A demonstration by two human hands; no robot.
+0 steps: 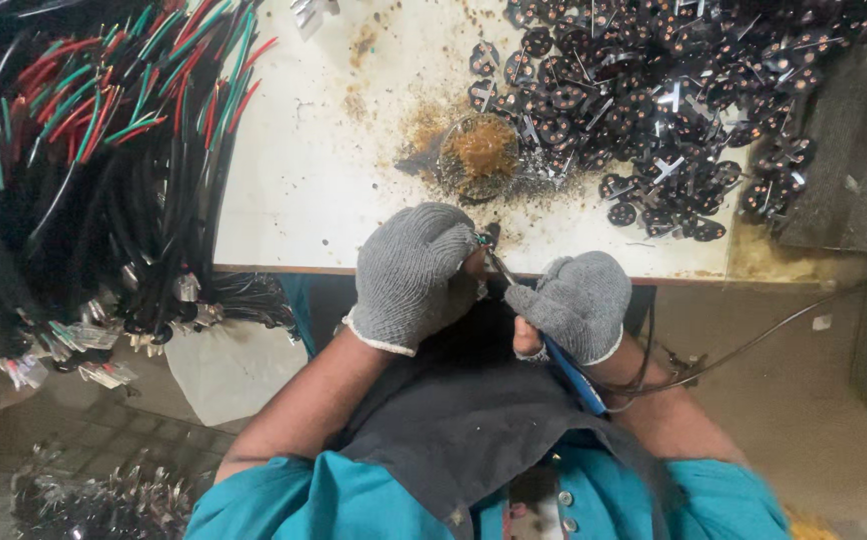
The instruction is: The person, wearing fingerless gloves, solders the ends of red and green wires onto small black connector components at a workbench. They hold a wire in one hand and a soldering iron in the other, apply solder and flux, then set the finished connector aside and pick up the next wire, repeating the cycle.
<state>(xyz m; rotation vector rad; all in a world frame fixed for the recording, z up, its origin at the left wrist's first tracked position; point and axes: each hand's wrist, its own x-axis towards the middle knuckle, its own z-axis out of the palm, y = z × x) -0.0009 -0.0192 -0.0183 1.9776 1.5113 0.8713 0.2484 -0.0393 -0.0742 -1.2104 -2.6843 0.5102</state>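
My left hand (414,272), in a grey knit glove, is closed around a small dark part with a green wire end at the white table's front edge. My right hand (576,302), also gloved, grips a blue-handled soldering iron (572,372); its metal tip (499,264) reaches up to the part in the left hand. The iron's dark cord (754,345) trails off to the right. The part itself is mostly hidden by the left glove.
A white table (294,180) bears a round tin of brown flux (481,152) and a big heap of small dark round boards (654,90). Bundles of black cables with red and green wire ends (104,110) hang at left. A dark mat (854,150) lies at right.
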